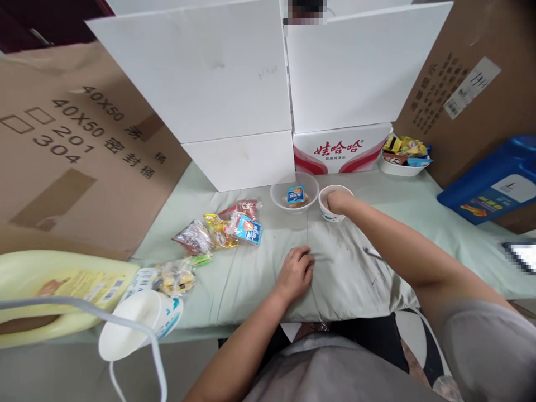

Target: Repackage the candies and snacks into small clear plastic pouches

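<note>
My right hand [339,202] reaches down into a white paper cup [332,214] with a blue pattern, and its fingers are hidden inside. Just left of that cup, a clear plastic bowl [276,202] holds a snack in a blue packet [296,195]. On the green cloth nearer to me rests my left hand [295,272], fingers loosely bent and a little apart, with nothing visible in them. Left of it lie several wrapped snacks: a blue packet [248,229], a red packet [247,209], a yellow packet [221,231] and a brown-and-silver packet [195,237].
White boxes [243,159] stand behind the bowl. A white basket [404,167] of snacks sits at back right, near a blue bottle [489,184]. At left are a yellow jug [62,279], a tipped paper cup [163,315], a grey cable [157,357] and a large carton [84,167].
</note>
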Demonstrator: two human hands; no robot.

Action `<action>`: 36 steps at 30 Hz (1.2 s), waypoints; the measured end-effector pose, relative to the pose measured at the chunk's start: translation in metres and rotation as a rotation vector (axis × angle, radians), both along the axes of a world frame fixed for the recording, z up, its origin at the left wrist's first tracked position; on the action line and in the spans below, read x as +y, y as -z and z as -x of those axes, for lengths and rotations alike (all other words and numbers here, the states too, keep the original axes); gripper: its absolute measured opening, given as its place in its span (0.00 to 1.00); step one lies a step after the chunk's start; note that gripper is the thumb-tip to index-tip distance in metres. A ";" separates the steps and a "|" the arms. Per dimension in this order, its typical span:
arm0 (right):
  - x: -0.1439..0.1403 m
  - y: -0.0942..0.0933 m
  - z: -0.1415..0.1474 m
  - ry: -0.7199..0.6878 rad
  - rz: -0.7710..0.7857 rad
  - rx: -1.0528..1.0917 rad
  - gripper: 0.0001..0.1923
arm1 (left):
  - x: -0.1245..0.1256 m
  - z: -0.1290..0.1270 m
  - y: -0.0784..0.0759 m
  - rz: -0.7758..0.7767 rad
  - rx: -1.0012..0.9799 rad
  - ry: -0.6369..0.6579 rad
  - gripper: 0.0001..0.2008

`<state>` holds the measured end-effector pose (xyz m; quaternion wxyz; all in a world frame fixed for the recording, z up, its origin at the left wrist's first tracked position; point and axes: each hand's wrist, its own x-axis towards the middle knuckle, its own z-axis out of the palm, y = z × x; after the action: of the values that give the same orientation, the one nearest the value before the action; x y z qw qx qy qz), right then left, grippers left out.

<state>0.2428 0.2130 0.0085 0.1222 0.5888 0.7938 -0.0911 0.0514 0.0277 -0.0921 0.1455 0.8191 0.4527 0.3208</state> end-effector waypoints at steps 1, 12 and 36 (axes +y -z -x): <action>0.003 0.003 0.004 0.013 0.038 -0.017 0.15 | 0.000 -0.001 0.000 0.006 -0.003 0.000 0.10; -0.068 -0.033 -0.051 0.044 -0.245 0.364 0.14 | 0.013 0.064 -0.032 -0.361 -0.107 -0.718 0.19; -0.186 0.059 -0.047 0.052 -0.402 0.638 0.14 | -0.016 -0.003 -0.009 -0.252 -0.068 -0.065 0.16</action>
<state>0.2898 0.0267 -0.0502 -0.2516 0.5629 0.7788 -0.1156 0.0541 0.0114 -0.0835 0.0464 0.8044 0.4301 0.4071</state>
